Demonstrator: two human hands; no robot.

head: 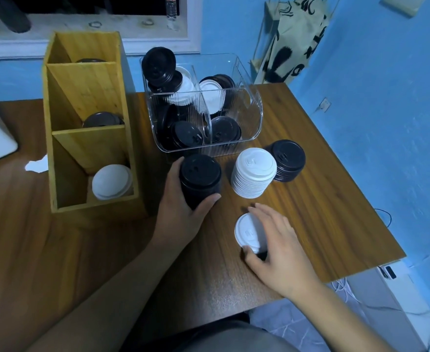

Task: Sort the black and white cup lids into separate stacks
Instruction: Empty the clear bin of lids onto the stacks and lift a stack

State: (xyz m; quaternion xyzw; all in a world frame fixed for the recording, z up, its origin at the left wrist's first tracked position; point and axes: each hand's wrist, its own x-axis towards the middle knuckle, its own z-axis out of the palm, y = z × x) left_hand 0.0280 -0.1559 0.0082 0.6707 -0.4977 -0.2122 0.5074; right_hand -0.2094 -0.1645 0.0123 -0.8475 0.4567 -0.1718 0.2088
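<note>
Right grip pinches a white lid near the white stack; left grip clasps the black stack beside it. Next, likely: seat that lid squarely atop.

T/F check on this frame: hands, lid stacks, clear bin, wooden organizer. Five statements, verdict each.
1. The left hand grips a black lid stack. True.
2. The right hand is empty. False: it holds a white lid.
3. A white stack stands on the table beside a second black stack. True.
4. The clear bin holds only white lids. False: black and white are mixed.
5. The wooden organizer has black lids in its nearest compartment. False: a white one.
</note>
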